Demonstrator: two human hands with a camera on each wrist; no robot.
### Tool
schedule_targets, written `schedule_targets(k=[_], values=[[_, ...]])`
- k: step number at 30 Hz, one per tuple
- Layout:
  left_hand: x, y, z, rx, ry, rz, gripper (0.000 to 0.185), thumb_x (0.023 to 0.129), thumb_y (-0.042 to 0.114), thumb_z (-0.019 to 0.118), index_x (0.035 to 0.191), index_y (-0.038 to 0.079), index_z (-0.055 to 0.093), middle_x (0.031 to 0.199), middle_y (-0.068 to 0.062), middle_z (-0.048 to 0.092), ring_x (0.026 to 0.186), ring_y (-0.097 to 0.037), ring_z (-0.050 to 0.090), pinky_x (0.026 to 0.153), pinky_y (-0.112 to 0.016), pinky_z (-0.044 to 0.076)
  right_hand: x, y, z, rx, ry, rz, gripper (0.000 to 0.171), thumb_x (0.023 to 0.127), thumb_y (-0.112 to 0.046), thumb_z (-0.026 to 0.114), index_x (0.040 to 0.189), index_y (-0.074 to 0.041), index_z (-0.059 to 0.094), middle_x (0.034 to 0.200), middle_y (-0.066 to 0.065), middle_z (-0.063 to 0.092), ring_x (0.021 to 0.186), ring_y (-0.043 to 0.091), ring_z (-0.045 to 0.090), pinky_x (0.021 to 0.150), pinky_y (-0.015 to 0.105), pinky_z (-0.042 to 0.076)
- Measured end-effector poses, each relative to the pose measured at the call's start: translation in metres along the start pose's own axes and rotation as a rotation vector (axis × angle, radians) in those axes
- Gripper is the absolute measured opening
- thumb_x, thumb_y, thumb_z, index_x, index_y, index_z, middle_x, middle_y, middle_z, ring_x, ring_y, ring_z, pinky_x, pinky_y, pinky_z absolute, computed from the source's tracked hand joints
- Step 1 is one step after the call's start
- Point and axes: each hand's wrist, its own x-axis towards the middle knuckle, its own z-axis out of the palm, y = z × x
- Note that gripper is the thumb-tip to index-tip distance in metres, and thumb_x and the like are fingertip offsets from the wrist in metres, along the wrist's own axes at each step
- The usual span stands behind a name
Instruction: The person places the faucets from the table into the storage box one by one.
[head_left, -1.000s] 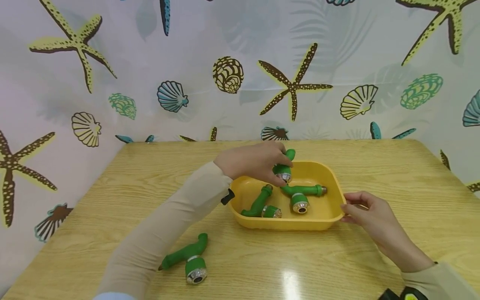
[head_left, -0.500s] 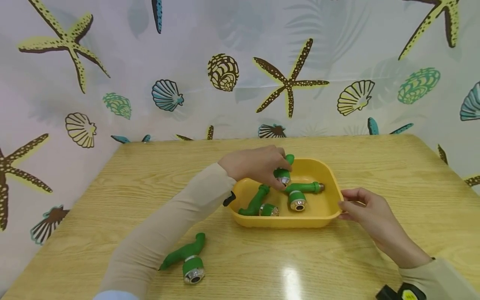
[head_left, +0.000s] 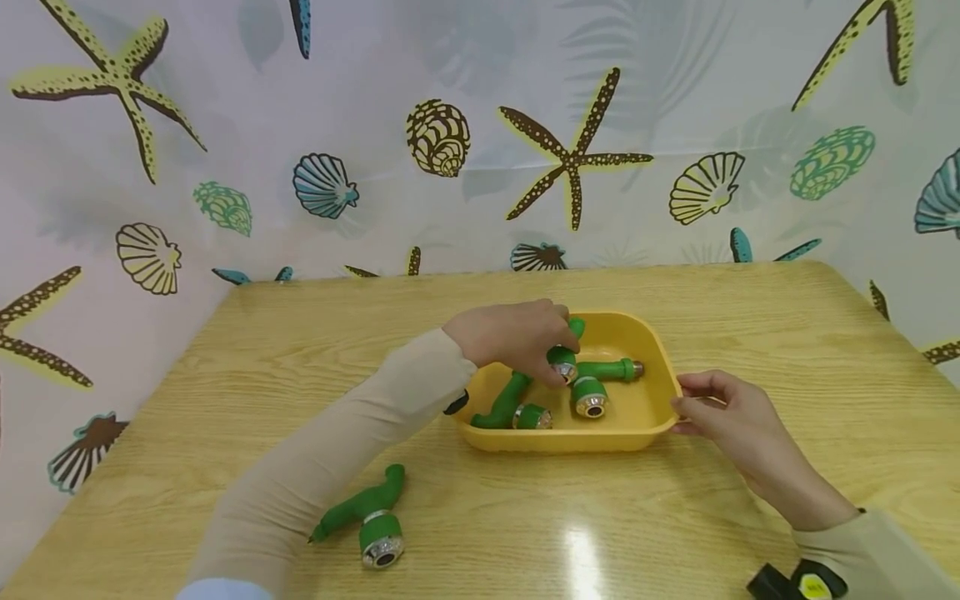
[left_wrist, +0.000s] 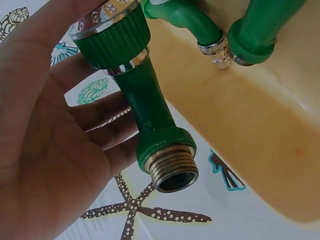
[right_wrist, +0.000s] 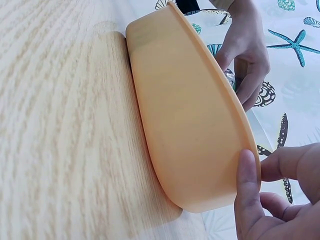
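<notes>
Separately, the hands [head_left: 513, 335] [head_left: 738, 417] hold a green tap [left_wrist: 146, 97] and yellow tub [head_left: 558, 442].

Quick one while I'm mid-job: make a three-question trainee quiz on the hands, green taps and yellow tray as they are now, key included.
1. In the left wrist view, the lower end of the green tap held by the left hand is: A) wrapped in white tape, B) bare threaded metal, C) fitted with a hose.
2. True or false: the right hand touches nothing.
3. How many green taps are seen lying on the table, outside the yellow tray?

Key:
1. B.
2. False; it pinches the tray's rim.
3. One: a lone tap beside the left sleeve.
</notes>
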Motion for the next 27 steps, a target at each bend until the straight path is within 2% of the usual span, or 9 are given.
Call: schedule_targets(k=[7, 18, 27], values=[[0.0017, 0.0011, 0.0003, 0.002, -0.003, 0.019, 0.041, 0.092, 0.035, 0.065, 0.126, 0.012, 0.065, 0.112, -0.007, 0.06, 0.095, -0.018, 0.05, 0.083, -0.027, 0.042, -0.0001, 0.0008, -0.0017, -0.001, -0.008, -0.007, 0.042, 0.097, -0.002, 0.052, 0.131, 0.018, 0.038, 0.114, 0.021, 0.048, 0.084, 0.006, 0.061, 0.074, 0.026, 0.055], [0.0037, 0.0039, 0.0036, -0.005, -0.053, -0.02, 0.046, 0.092, 0.037, 0.066, 0.131, 0.012, 0.062, 0.121, -0.007, 0.059, 0.104, -0.02, 0.052, 0.09, -0.03, 0.042, 0.0008, 0.0007, 0.0003, 0.007, -0.011, -0.015, 0.042, 0.097, -0.003, 0.053, 0.131, 0.018, 0.038, 0.117, 0.022, 0.046, 0.084, 0.004, 0.06, 0.074, 0.025, 0.055], [0.0091, 0.0062, 0.007, 0.016, -0.08, -0.032, 0.05, 0.092, 0.04, 0.065, 0.133, 0.013, 0.06, 0.12, -0.006, 0.059, 0.1, -0.018, 0.052, 0.086, -0.027, 0.043, -0.0005, -0.0014, -0.0007, 0.007, -0.002, 0.0, 0.042, 0.097, -0.002, 0.052, 0.131, 0.018, 0.038, 0.116, 0.021, 0.047, 0.084, 0.005, 0.06, 0.074, 0.025, 0.055]])
